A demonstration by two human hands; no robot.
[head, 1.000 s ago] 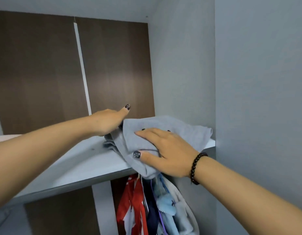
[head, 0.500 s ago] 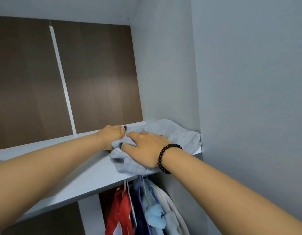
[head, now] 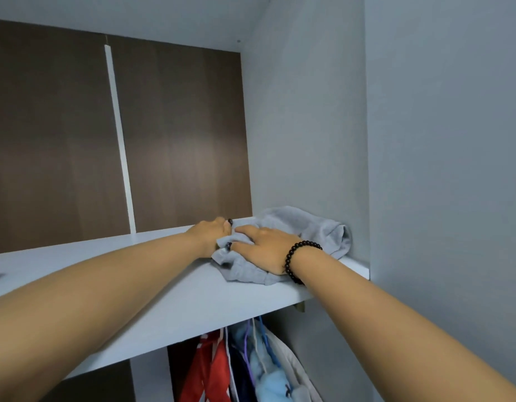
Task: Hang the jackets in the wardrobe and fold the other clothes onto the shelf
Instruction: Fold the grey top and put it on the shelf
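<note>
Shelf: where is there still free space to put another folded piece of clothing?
The shelf is bare left of the grey garment, along the brown back panel. The right end is crowded: garment against the grey side wall, with left hand and right hand on it.

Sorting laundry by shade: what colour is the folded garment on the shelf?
Light grey, plain; the garment shows best in the head view, on the shelf.

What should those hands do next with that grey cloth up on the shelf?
Probably let go and draw back: the grey garment already lies on the shelf against the side wall, with both the left hand and right hand on it.
</note>
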